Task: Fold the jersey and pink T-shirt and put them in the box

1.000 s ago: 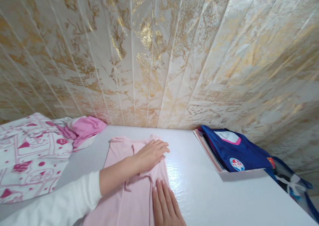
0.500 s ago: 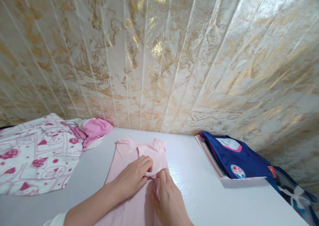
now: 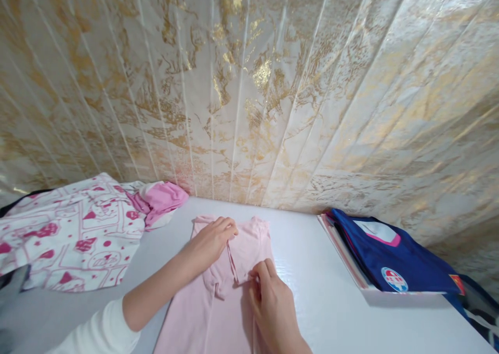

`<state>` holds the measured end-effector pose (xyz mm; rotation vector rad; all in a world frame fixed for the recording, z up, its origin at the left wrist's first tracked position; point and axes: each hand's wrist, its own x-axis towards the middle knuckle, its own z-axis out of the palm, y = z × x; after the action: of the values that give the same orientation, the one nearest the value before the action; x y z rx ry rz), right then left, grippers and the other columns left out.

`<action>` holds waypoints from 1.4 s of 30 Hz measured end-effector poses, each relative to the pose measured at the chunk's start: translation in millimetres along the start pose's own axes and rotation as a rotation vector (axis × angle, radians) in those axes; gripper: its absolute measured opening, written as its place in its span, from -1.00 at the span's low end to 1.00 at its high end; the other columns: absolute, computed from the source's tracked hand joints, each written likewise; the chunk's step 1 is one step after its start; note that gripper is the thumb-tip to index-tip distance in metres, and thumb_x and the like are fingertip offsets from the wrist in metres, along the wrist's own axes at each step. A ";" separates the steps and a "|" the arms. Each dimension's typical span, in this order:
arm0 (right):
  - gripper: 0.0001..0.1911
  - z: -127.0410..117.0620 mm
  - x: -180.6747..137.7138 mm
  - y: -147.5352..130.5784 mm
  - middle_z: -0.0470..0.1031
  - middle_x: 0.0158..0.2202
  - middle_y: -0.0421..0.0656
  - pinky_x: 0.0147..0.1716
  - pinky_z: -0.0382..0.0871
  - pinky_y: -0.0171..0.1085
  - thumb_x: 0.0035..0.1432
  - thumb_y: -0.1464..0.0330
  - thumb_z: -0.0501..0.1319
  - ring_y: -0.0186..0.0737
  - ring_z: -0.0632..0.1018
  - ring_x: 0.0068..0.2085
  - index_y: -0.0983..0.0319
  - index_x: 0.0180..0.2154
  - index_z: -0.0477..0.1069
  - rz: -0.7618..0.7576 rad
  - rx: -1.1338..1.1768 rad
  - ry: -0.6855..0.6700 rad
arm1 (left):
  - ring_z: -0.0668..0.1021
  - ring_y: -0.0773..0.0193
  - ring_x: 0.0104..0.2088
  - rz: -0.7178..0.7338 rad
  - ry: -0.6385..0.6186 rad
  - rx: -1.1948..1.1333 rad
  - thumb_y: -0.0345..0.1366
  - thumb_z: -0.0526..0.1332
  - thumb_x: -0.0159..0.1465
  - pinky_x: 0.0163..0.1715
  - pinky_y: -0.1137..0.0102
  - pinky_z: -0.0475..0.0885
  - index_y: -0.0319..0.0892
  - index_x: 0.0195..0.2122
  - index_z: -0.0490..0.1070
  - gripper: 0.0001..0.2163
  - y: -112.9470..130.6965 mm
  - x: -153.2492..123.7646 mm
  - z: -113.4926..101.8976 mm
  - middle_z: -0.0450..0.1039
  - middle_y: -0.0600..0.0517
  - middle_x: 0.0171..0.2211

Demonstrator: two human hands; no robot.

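Observation:
A pale pink shirt (image 3: 230, 317) lies on the white table with its neckline towards the wall. A section of its cloth is folded across the upper part, showing a thin dark red edge. My left hand (image 3: 212, 239) is bent over the cloth just below the neckline, fingers closed at the top end of that edge. Lower down on the right, my right hand (image 3: 273, 302) pinches a corner of the folded section between thumb and fingers. Cloth under both hands is hidden.
A white garment with pink prints (image 3: 86, 239) lies heaped on the left, beside a bunched pink cloth (image 3: 166, 200). Folded dark blue clothing (image 3: 390, 252) is stacked on the right of the white table (image 3: 331, 317). A gold-patterned wall covering (image 3: 249, 94) rises behind.
My left hand has moved up the shirt towards the neckline, away from my right hand. The folded section now lies flatter and more spread between them. The view has shifted slightly left.

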<state>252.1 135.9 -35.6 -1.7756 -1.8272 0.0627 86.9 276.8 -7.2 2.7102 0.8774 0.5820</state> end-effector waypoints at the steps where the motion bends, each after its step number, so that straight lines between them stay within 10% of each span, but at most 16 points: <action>1: -0.82 1.1 -0.2 0.3 0.37 -0.36 -0.22 -0.52 0.20 -0.37 0.15 0.51 -0.05 -0.31 0.49 -0.51 0.16 -0.33 0.25 0.001 -0.001 0.004 | 0.41 0.18 -0.09 -0.005 -0.003 0.022 -0.63 -0.01 0.24 -0.09 0.31 0.31 -0.15 -0.22 0.36 -0.72 -3.9 3.4 0.2 0.38 0.00 -0.13; 19: -0.75 -4.6 1.2 6.2 0.31 -0.30 -0.23 -0.37 0.26 -0.35 0.07 0.55 -0.12 -0.32 0.45 -0.41 0.14 -0.37 0.24 0.147 0.276 -0.013 | 0.41 0.19 -0.24 -0.043 -0.072 0.116 -0.65 0.00 0.20 -0.22 0.33 0.29 -0.16 -0.38 0.35 -0.74 -0.6 2.4 -5.2 0.38 0.01 -0.30; 30: -0.81 -9.1 2.5 10.0 0.41 -0.40 -0.27 -0.37 0.28 -0.34 0.04 0.46 -0.03 -0.25 0.50 -0.38 0.13 -0.33 0.29 0.260 0.361 0.012 | 0.39 0.13 -0.16 0.007 -0.127 -0.008 -0.41 0.15 0.21 -0.11 0.27 0.30 -0.15 -0.23 0.30 -0.88 72.8 -26.8 11.2 0.36 -0.01 -0.19; 42: -0.88 -8.1 2.5 11.5 0.37 -0.36 -0.26 -0.38 0.26 -0.33 0.09 0.41 0.07 -0.27 0.44 -0.40 0.15 -0.30 0.33 0.210 0.427 -0.054 | 0.42 0.14 -0.19 -0.014 -0.003 0.091 -0.38 0.15 0.34 -0.14 0.23 0.35 -0.15 -0.25 0.36 -0.97 84.8 -23.6 19.4 0.39 0.02 -0.24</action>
<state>266.1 136.6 -32.8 -1.6566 -1.5147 0.5457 121.0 193.5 -3.1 2.7826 0.9442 0.5476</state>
